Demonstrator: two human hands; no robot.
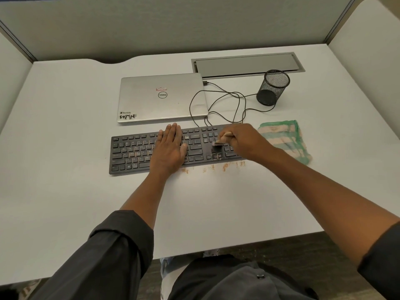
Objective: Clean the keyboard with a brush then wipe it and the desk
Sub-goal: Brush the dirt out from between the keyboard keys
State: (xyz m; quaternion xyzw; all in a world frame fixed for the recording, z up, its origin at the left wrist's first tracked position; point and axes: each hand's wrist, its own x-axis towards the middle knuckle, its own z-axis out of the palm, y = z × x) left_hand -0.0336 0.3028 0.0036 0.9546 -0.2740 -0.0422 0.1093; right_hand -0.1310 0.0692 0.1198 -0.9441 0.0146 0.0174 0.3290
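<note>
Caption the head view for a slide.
Right hand brushes crumbs off keyboard with brush; left hand steadies it.

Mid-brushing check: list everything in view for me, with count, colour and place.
flat black keyboard: one, desk centre
small wooden-handled brush: one, on the keyboard's right keys
orange-brown crumbs: scattered, by the keyboard's near edge
green-striped cloth: one, right of keyboard
closed silver laptop: one, behind keyboard
black mesh cup: one, back right
black cable: looped beside laptop
grey cable hatch: one, back
white desk: one
left hand: flat on keyboard
right hand: grips brush
</note>
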